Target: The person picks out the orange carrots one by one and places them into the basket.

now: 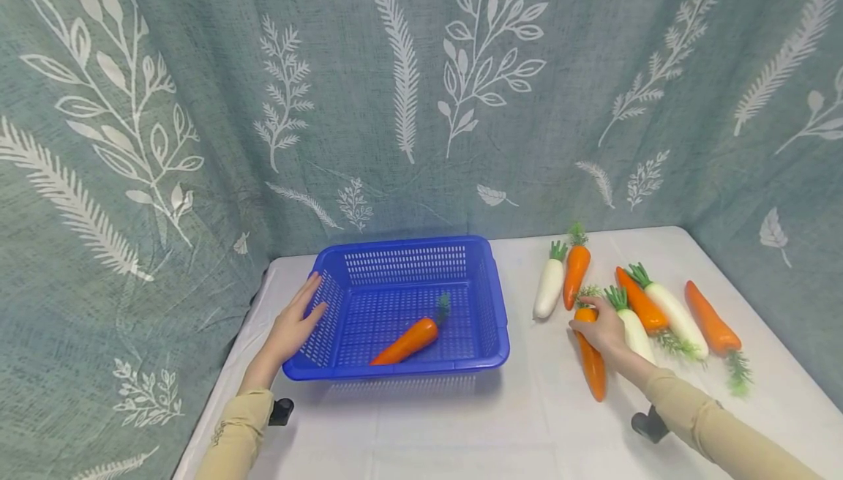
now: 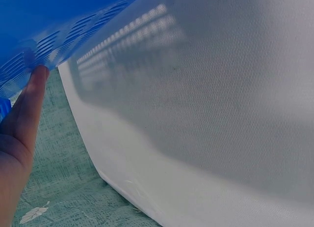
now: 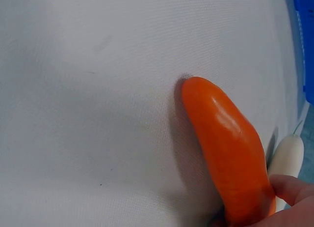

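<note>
My left hand (image 1: 294, 325) rests with straight fingers against the left side of a blue plastic basket (image 1: 402, 372). In the left wrist view, a fingertip (image 2: 40, 73) touches its slotted wall. Inside the basket lies one orange carrot (image 1: 410, 342) with a green top. On the right, my right hand (image 1: 606, 328) pinches another carrot (image 1: 593, 372) near its leafy end. That carrot's tip points toward me, and the right wrist view shows the thumb (image 3: 289, 187) pressed to its side. A white radish (image 1: 637, 336) lies right beside this hand, partly hidden by it.
Behind the right hand lie a white radish (image 1: 549, 288) and a carrot (image 1: 577, 275). Farther right are a carrot (image 1: 642, 303), a radish (image 1: 678, 317) and another carrot (image 1: 713, 319). A patterned green curtain (image 1: 421, 99) hangs behind the white-covered table (image 1: 461, 429).
</note>
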The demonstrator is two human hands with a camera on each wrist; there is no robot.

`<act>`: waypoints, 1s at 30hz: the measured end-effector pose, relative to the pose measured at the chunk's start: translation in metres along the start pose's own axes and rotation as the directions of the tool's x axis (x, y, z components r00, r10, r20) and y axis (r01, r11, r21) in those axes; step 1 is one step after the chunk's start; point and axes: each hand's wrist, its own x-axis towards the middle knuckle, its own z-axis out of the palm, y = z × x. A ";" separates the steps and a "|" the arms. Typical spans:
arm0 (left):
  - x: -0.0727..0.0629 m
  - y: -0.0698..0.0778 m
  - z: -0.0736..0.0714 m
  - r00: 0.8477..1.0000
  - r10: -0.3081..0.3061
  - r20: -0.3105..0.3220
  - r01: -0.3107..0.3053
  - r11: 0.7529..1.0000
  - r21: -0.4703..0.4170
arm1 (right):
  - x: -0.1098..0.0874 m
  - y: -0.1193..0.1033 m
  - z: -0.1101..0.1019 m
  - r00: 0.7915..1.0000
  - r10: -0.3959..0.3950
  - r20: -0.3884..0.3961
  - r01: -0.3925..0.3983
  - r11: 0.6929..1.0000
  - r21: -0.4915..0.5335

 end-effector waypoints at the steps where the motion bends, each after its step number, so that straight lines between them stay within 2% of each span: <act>1: 0.000 0.000 0.000 1.000 0.000 0.001 0.000 1.000 0.000 | 0.000 0.000 0.000 1.000 0.000 0.000 0.000 1.000 0.000; 30: 0.001 0.000 0.001 1.000 0.010 -0.003 -0.010 1.000 -0.004 | 0.000 0.005 0.001 1.000 0.017 -0.001 -0.017 1.000 0.001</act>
